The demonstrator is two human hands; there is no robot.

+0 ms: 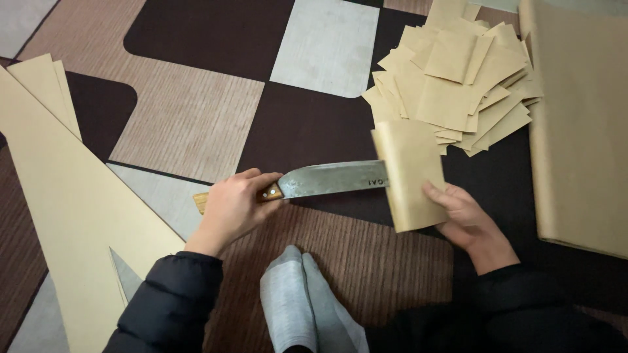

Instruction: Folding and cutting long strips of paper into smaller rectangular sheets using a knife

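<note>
Down at centre, our left hand [230, 208] is clamped on the wooden handle of a knife [330, 178], blade pointing toward 3 o'clock into a folded tan sheet [411, 173] gripped by our right hand [463, 217]; the tip seems hidden inside. Cut pieces [458, 78] pile at 1 o'clock on the patterned rug [196, 117].

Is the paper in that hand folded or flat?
Folded. The tan paper in the right hand doubles over the knife, whose blade goes into the crease; the left hand grips the handle.
</note>
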